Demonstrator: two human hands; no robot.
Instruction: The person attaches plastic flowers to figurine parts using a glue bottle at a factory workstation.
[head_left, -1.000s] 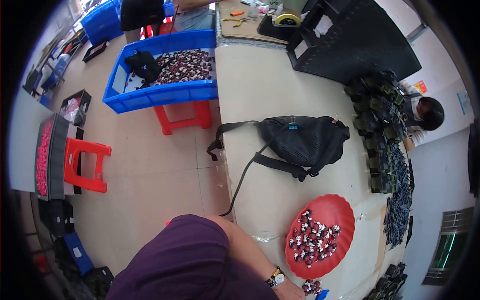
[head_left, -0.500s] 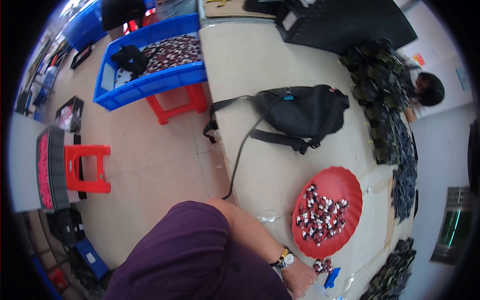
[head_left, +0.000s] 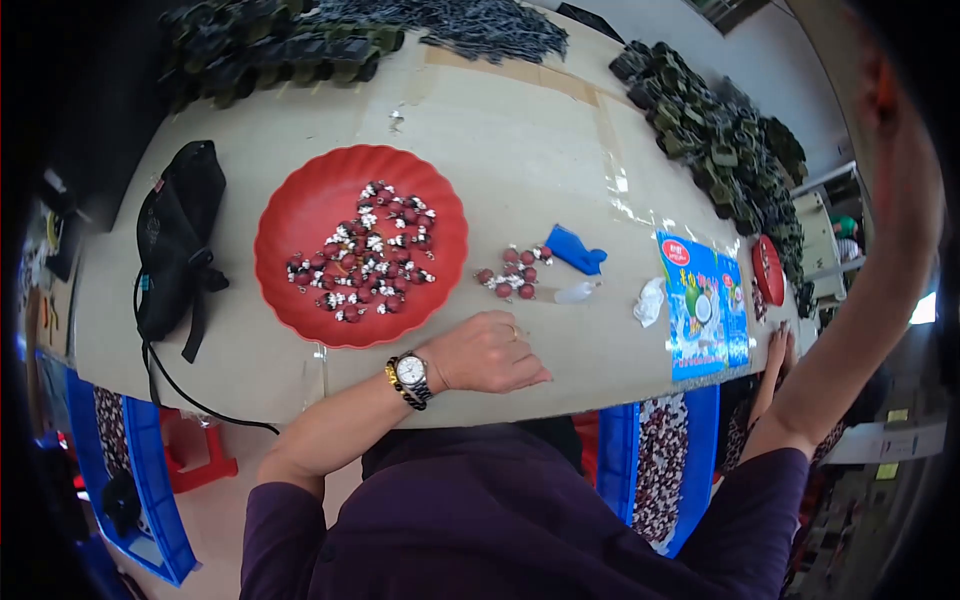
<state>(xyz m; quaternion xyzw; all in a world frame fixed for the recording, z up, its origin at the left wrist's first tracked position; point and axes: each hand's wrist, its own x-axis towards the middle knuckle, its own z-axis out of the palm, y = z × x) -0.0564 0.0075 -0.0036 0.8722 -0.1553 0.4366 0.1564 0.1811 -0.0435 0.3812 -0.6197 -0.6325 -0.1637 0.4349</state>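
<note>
My left hand (head_left: 488, 356), with a watch and a beaded bracelet at its wrist, is at the table's front edge. Its fingers are curled closed, palm down, hiding whatever may be inside. Just beyond it lies a small cluster of dark red beads with white bits (head_left: 515, 272), apart from the hand. Next to that are a blue scrap (head_left: 577, 249) and a small clear piece (head_left: 575, 292). A red scalloped plate (head_left: 440, 215) holds many similar beads (head_left: 370, 255). My right arm is raised high at the right; the right hand (head_left: 885, 110) is blurred near the picture's rim.
A black bag (head_left: 180, 240) lies left of the plate. On the right are crumpled tissue (head_left: 649, 302) and a blue printed package (head_left: 700, 310). Dark green piles (head_left: 700, 140) line the far side. Blue bins (head_left: 620, 460) stand below the table, near another person's arm (head_left: 768, 375).
The view has swung right, so the plate and bag now appear further left. My raised right arm has come into view. My left hand is still near the bead cluster.
</note>
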